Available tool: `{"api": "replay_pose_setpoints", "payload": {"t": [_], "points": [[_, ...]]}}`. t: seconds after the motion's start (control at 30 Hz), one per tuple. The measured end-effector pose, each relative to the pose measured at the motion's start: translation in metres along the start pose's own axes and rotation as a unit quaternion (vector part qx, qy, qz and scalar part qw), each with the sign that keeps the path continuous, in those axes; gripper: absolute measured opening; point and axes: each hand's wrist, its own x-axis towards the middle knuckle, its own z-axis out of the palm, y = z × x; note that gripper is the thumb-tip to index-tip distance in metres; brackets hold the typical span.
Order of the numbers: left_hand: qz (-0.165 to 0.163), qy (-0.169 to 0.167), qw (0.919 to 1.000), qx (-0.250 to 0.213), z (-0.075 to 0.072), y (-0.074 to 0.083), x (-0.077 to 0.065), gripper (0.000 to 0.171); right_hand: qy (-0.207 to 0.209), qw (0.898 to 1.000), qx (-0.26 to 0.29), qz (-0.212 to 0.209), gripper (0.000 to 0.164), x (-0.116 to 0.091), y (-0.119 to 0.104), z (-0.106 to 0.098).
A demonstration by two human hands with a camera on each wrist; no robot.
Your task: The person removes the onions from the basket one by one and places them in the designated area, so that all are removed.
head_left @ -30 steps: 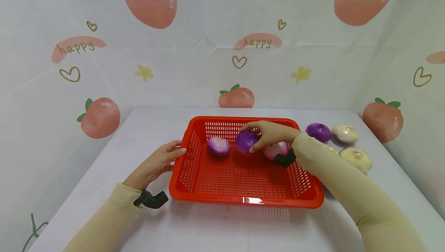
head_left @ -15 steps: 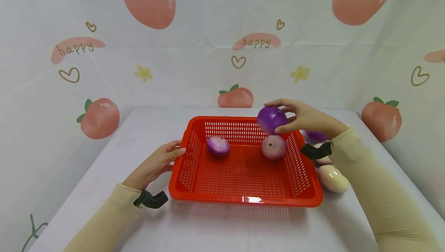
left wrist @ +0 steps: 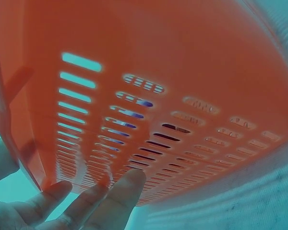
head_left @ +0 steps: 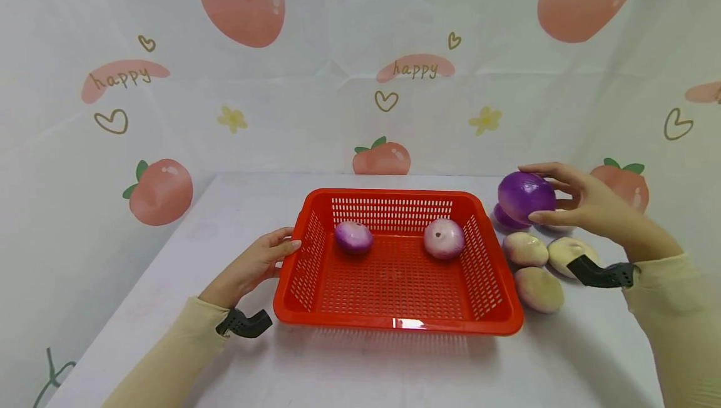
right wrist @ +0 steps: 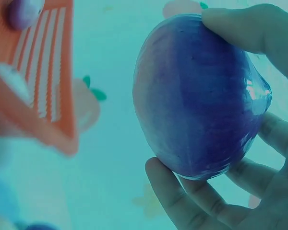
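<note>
My right hand holds a purple onion between thumb and fingers, raised over the right side of the table. In the right wrist view the thumb lies on one side of this onion and the fingertips on the other. A red plastic basket stands at the middle of the table. My left hand grips its left side, thumb at the rim and fingers against the outer wall. Inside the basket lie two purple-and-white onions, one at the left and one at the right.
Right of the basket, several onions lie close together: a purple one partly hidden below the held onion, and pale ones nearer the front. A printed white cloth hangs behind the white table.
My right hand has lifted the purple onion out of the basket and carried it right, over the onions on the table. The left hand has stayed at the basket's side.
</note>
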Motion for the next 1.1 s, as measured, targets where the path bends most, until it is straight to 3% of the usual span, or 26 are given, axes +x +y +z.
{"api": "replay_pose_setpoints", "payload": {"t": [0.3,0.63,0.87,1.1], "points": [[0.002,0.002,1.0000,0.006,0.001,0.001,0.001,0.056,0.046,0.999,0.016,-0.003,0.073,-0.056,0.049,-0.004],[-0.001,0.010,0.9999,0.006,0.002,-0.001,0.001,0.056,0.052,0.991,-0.058,0.105,0.068,-0.107,0.086,-0.001],[-0.001,0.011,0.9999,0.009,0.001,-0.002,0.001,0.056,0.018,0.981,-0.094,0.166,0.063,-0.127,0.103,0.005],[-0.001,0.009,0.9999,0.009,0.001,-0.001,0.000,0.056,0.015,0.982,-0.093,0.166,0.057,-0.139,0.121,0.014]]}}
